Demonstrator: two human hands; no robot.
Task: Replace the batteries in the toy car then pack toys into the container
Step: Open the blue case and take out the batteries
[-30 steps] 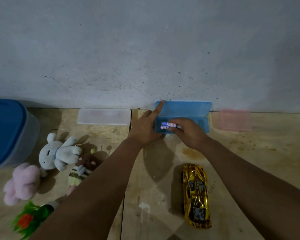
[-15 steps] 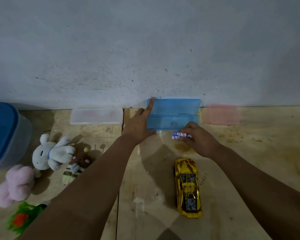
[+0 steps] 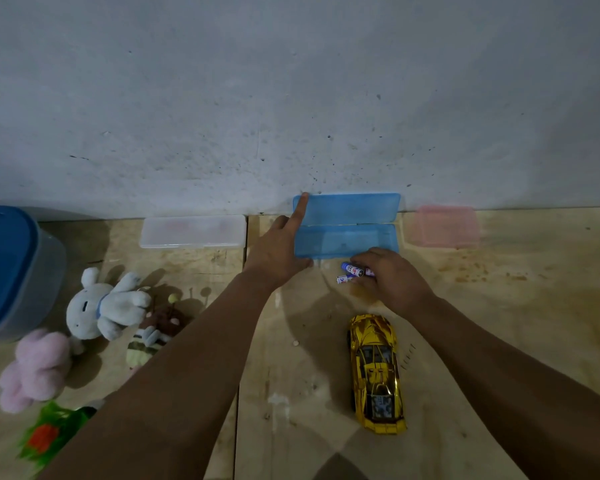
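An open blue plastic case point(image 3: 347, 237) lies against the wall, its lid propped up. My left hand point(image 3: 281, 247) rests at the case's left end, index finger stretched up along the lid's edge. My right hand point(image 3: 388, 278) sits just in front of the case and holds small blue-and-white batteries point(image 3: 352, 271) at the wooden floor; its fingers curl over them. A gold toy car point(image 3: 376, 372) lies on the floor below my right hand. A large container with a blue lid point(image 3: 7, 271) stands at the far left.
A clear plastic case point(image 3: 193, 231) and a pink one point(image 3: 442, 226) lie by the wall on either side of the blue case. Left of my arm lie a white plush rabbit point(image 3: 101, 306), a pink plush point(image 3: 35, 368), a striped bee plush point(image 3: 153, 334) and a green-and-orange toy point(image 3: 49, 434).
My right hand has drawn the batteries out of the blue case and down onto the floor in front of it. My left hand has stayed at the case's left end.
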